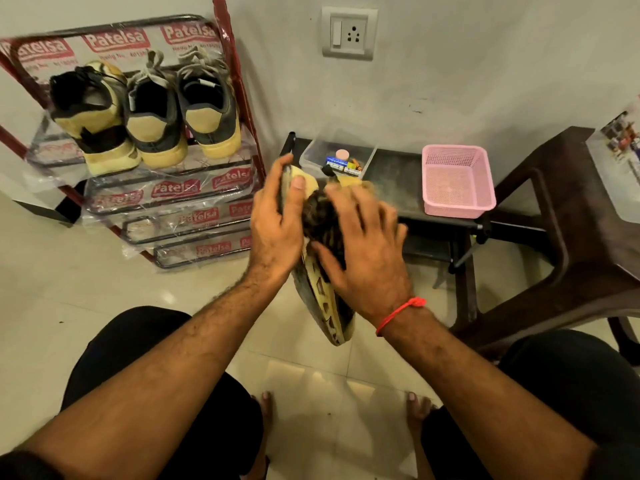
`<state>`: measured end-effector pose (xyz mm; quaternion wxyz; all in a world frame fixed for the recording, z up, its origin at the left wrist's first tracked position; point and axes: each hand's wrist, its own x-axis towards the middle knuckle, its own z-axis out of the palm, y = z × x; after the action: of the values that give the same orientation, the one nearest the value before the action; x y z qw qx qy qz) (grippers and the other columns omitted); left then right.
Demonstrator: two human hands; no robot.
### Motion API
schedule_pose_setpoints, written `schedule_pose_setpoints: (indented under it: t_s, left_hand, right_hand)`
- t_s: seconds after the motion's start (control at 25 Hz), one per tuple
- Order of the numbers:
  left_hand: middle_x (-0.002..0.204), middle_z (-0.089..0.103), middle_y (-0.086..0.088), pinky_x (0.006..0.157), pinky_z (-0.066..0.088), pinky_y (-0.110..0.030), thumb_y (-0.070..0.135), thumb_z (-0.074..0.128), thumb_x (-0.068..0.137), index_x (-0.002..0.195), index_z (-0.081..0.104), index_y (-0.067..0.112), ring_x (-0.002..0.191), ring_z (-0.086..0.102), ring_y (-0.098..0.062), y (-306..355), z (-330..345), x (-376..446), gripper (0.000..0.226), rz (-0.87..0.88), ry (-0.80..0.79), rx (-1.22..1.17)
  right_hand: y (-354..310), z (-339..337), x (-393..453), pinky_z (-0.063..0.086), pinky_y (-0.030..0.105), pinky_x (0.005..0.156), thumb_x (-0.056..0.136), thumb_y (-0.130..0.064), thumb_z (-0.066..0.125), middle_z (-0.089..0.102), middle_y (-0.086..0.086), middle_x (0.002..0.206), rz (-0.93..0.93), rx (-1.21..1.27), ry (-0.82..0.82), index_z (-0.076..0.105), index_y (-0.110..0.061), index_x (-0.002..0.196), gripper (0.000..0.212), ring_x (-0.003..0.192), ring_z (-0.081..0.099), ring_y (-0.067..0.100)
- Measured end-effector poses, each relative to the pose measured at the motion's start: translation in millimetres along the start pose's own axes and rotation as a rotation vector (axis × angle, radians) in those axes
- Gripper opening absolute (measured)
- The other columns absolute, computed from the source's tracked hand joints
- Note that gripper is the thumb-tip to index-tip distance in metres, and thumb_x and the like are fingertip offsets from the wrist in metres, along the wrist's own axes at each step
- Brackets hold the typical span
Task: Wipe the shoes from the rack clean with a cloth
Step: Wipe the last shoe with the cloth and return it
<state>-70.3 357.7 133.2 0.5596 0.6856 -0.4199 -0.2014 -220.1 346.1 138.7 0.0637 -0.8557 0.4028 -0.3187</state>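
Pink basket (458, 181) right of rack (180, 199) | 3 shoes (149, 112) on rack | left hand (277, 216) grips shoe (323, 299) | right hand (367, 251), fingers spread, presses dark cloth (320, 216) on it

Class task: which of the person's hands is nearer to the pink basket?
Right. The right hand wipes the shoe just left of the pink basket; the left hand grips the shoe's far side.

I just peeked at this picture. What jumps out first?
In the middle, the left hand grips a yellow-soled shoe while the right hand rubs it with a dark cloth. At upper left, three more shoes sit on top of a red rack, and a pink basket rests on a low dark table at right.
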Motion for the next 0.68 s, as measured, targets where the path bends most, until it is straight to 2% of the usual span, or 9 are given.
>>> schedule_pose_setpoints:
  t_s: [0.08,0.12,0.2,0.32,0.4,0.52,0.6,0.68]
  left_hand:
    - [0.115,0.069,0.004,0.088,0.059,-0.044,0.066,0.034,0.100,0.138,0.051,0.048,0.104,0.068,-0.013,6.9,-7.0,8.9,0.045,-0.160,0.085,-0.120]
    - [0.113,0.070,0.005,0.084,0.059,-0.038,0.063,0.034,0.102,0.140,0.052,0.042,0.100,0.069,-0.010,9.9,-12.0,14.0,0.046,-0.233,0.135,-0.163]
    - [0.113,0.072,0.004,0.080,0.057,-0.032,0.059,0.034,0.105,0.143,0.053,0.035,0.099,0.069,-0.008,12.2,-25.5,23.3,0.049,-0.322,0.220,-0.202]
    - [0.101,0.074,0.008,0.080,0.058,-0.034,0.058,0.034,0.105,0.132,0.061,0.033,0.091,0.071,-0.007,12.7,-42.5,29.1,0.046,-0.362,0.257,-0.218]
    - [0.101,0.074,0.006,0.082,0.059,-0.036,0.058,0.033,0.106,0.132,0.061,0.032,0.091,0.071,-0.008,14.5,-41.6,24.0,0.047,-0.345,0.191,-0.205]
    - [0.112,0.071,0.002,0.085,0.060,-0.043,0.062,0.033,0.103,0.134,0.058,0.039,0.103,0.069,-0.017,17.8,-21.4,4.4,0.046,-0.263,-0.053,-0.184]
    - [0.115,0.070,0.004,0.086,0.061,-0.039,0.054,0.036,0.106,0.134,0.057,0.040,0.106,0.068,-0.012,18.1,-6.4,-8.2,0.038,-0.214,-0.179,-0.171]
    - [0.112,0.070,0.007,0.086,0.059,-0.033,0.048,0.038,0.108,0.136,0.057,0.038,0.103,0.068,-0.008,17.0,-2.6,-8.7,0.036,-0.161,-0.186,-0.130]
  right_hand:
    - [-2.2,9.1,-5.8,0.047,0.044,0.088,0.090,-0.016,0.059,0.047,0.014,0.141,-0.120,0.068,-0.006,0.054,-0.014,0.136,0.046,0.106,0.048,0.034]
    - [-2.1,11.5,-8.8,0.050,0.046,0.085,0.089,-0.014,0.056,0.051,0.016,0.136,-0.147,0.093,-0.016,0.059,-0.012,0.130,0.041,0.102,0.050,0.034]
    - [-1.0,11.7,-17.0,0.056,0.046,0.079,0.089,-0.024,0.051,0.053,0.014,0.132,-0.167,0.126,-0.092,0.062,-0.013,0.124,0.039,0.102,0.055,0.033]
    - [-0.3,7.3,-29.8,0.060,0.044,0.077,0.089,-0.032,0.051,0.051,0.012,0.131,-0.199,0.172,-0.145,0.061,-0.016,0.123,0.039,0.108,0.058,0.031]
    - [-2.3,6.4,-25.7,0.059,0.043,0.080,0.090,-0.028,0.053,0.050,0.014,0.131,-0.212,0.168,-0.082,0.061,-0.015,0.125,0.038,0.110,0.057,0.033]
    - [-1.3,3.8,3.5,0.052,0.039,0.090,0.093,-0.021,0.055,0.048,0.017,0.134,-0.155,0.146,0.023,0.061,-0.014,0.131,0.038,0.114,0.052,0.034]
    - [7.1,-2.7,24.6,0.045,0.037,0.097,0.094,-0.017,0.057,0.048,0.018,0.136,-0.051,0.160,0.075,0.059,-0.014,0.133,0.040,0.119,0.049,0.034]
    - [15.1,-3.8,25.5,0.047,0.041,0.101,0.092,-0.013,0.060,0.048,0.018,0.133,-0.012,0.203,0.079,0.060,-0.012,0.132,0.040,0.122,0.049,0.032]
